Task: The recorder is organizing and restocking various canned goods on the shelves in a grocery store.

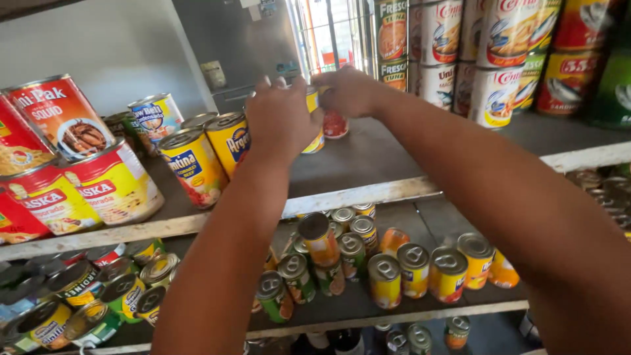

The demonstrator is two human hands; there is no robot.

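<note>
Head view, looking down at shop shelves stocked with tins. Both arms reach forward over the upper shelf (368, 190). Left hand (281, 121), seen from the back, fingers curled around a yellow can (314, 121) that stands upright near the back of the upper shelf; most of the can is hidden behind the hand. Right hand (348, 92) closed over the top of the same can from the right side, fingers bent down; how tightly it grips cannot be told. A red-labelled can (336, 125) stands just beside the yellow one, under the right hand; contact unclear. Left of the hands, a row of yellow-labelled cans (197, 164) stands on the same shelf, with larger red-and-cream cans (85, 187) nearer the front edge. Stacked white and red cans (493, 59) fill the right rear. Lower shelf (394, 315) carries small pull-tab cans (414, 266), upright, in loose rows.
</note>
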